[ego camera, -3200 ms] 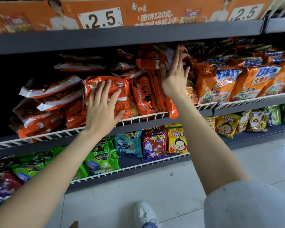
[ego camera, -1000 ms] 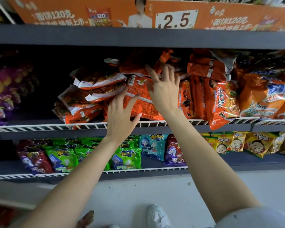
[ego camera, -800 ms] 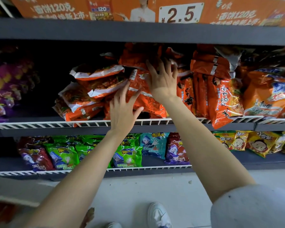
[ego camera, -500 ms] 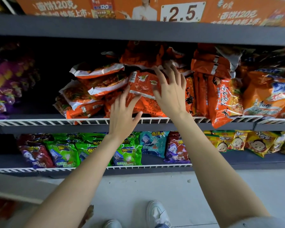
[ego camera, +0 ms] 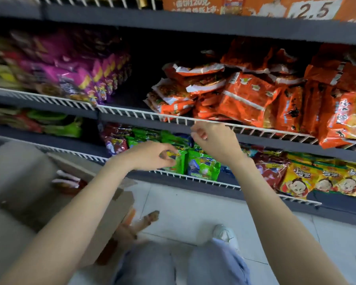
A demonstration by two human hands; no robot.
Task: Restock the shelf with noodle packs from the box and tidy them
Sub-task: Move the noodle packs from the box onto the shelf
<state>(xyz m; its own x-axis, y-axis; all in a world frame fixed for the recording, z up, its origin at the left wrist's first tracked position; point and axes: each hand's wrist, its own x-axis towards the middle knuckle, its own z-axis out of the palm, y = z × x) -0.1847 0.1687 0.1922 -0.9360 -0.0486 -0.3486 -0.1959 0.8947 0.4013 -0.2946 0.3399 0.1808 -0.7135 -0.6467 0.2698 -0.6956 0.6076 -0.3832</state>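
Note:
Orange noodle packs [ego camera: 249, 95] lie piled on the middle shelf behind its white wire rail [ego camera: 144, 115], some flat, some upright at the right. My left hand [ego camera: 150, 156] hangs in front of the lower shelf, fingers loosely curled, holding nothing. My right hand [ego camera: 214, 140] is just below the wire rail, fingers loosely curled and empty. A brown cardboard box [ego camera: 109, 219] stands on the floor at lower left, with a noodle pack [ego camera: 65, 181] showing inside it.
Purple snack bags [ego camera: 74, 73] fill the middle shelf's left part, with a dark gap between them and the orange packs. Green, red and yellow snack bags [ego camera: 201, 167] line the lower shelf. My shoe [ego camera: 224, 233] and jeans are on the white tiled floor.
Both hands have left the orange packs and dropped below the shelf rail. The view has swung left and down, bringing the cardboard box into sight.

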